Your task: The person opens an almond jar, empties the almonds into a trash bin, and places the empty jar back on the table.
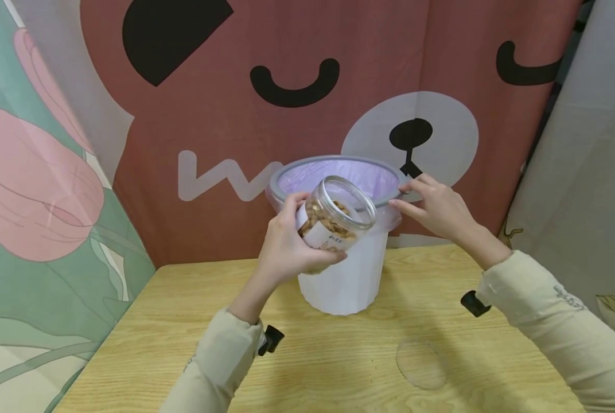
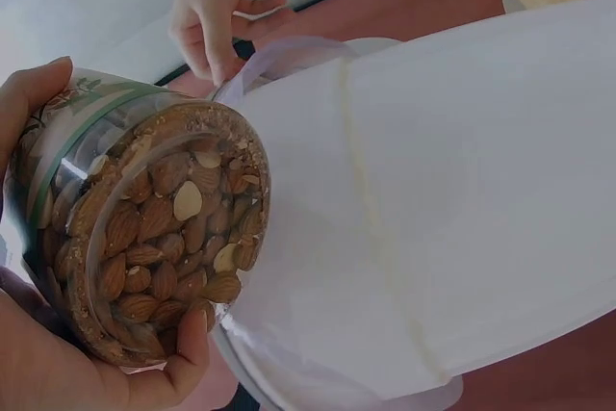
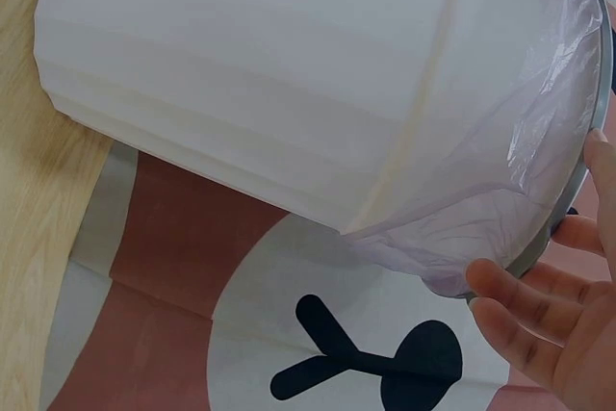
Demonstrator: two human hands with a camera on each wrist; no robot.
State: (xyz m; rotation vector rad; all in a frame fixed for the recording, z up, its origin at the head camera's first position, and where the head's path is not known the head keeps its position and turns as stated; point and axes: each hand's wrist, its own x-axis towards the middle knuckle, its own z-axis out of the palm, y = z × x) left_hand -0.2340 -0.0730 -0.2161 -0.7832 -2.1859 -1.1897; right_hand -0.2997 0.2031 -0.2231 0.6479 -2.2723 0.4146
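My left hand (image 1: 292, 241) grips a clear jar of almonds (image 1: 333, 221) that is tilted, its open mouth with a silver rim facing up and to the right. In the left wrist view, almonds (image 2: 159, 238) show through the jar's base. Behind the jar stands a white trash can (image 1: 338, 292) with a grey rim ring (image 1: 333, 157) and a thin purple bag (image 1: 354, 172) lining it. At the right side of that rim, my right hand (image 1: 436, 206) holds the edge between thumb and fingers. The jar partly hides the can's front.
A clear round disc (image 1: 422, 364) lies flat on the wooden table (image 1: 225, 355), front right of the can. Close behind the can hangs a cloth (image 1: 214, 115) printed with a bear face. A flower-patterned cloth (image 1: 39, 189) hangs at the left, a pale curtain (image 1: 581, 172) at the right.
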